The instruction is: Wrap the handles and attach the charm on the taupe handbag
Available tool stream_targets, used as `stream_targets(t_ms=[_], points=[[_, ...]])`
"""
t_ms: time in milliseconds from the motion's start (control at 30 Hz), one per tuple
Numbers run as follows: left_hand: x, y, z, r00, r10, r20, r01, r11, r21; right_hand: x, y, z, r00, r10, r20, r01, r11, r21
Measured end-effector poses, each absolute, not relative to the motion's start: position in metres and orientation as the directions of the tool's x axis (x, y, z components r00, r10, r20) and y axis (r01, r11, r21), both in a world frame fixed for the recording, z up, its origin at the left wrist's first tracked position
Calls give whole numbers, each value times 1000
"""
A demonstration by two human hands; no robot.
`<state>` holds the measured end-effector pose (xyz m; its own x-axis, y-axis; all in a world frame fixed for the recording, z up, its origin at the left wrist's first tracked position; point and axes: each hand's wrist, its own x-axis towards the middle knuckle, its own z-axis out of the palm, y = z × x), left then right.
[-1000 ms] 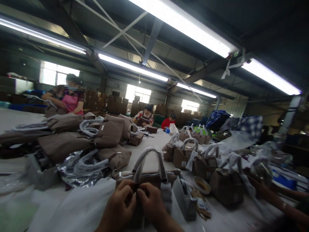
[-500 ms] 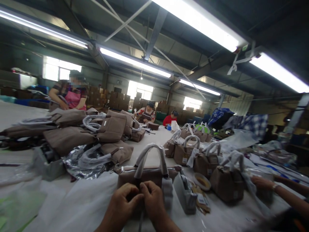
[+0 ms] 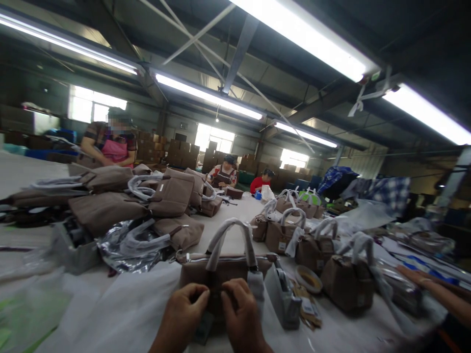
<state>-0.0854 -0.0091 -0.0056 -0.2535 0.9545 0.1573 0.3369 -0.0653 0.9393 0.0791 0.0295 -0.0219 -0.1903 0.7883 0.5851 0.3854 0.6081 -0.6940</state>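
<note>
A brown handbag [image 3: 191, 272] stands upright right in front of me, its two arched handles [image 3: 219, 238] wrapped in pale film. My left hand [image 3: 186, 309] is closed in a pinch before the bag's front. Level with it and a small gap away, my right hand [image 3: 241, 309] pinches too. Whatever thin thing the fingertips hold is too small to make out. Below the left fingertips hangs a dark greyish tag [image 3: 203, 327], partly see-through with blur. Just right of the bag sits a grey tape dispenser [image 3: 283, 299].
A roll of tape [image 3: 308, 278] and brown paper tags [image 3: 308, 306] lie beside the dispenser. Finished-looking handbags [image 3: 348, 279] line the right side; more bags [image 3: 172, 191] are heaped left. A co-worker's arm [image 3: 434, 289] reaches in at right. White sheeting [image 3: 121, 304] covers the near left.
My hands have moved slightly apart and the tag now shows below the left one. The co-worker's hand at right has shifted outward, off the wrapped bag there.
</note>
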Motion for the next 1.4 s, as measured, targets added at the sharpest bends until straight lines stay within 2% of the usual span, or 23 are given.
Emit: stream_targets(t_ms=[133,267,367,500,633,800,967,1200,1400], points=[[-79,-7,2,-258,951,169,331,-78,940,81,28,-11,-244,779,578,501,612,-612],[-73,-5,8,-255,943,216,363,-114,925,78,34,-2,-283,783,553,501,613,-611],[-71,-2,8,-273,928,254,412,-126,902,76,40,2,-237,772,590,472,622,-625],[-70,3,7,-270,917,294,464,-144,874,71,48,8,-163,797,581,236,604,-761],[-72,5,6,-254,919,302,478,-152,865,63,53,8,-207,911,356,-84,346,-934],[-78,5,1,-264,898,351,436,-214,874,59,55,-5,-223,963,148,-259,88,-962],[-80,9,-3,-249,877,411,393,-296,870,55,58,-17,-248,965,87,-354,-7,-935],[-76,11,-5,-114,829,547,564,-399,723,54,62,-20,-261,962,74,-362,-26,-932],[-70,8,-3,-57,864,500,777,-276,566,55,59,-14,-270,958,93,-289,11,-957]])
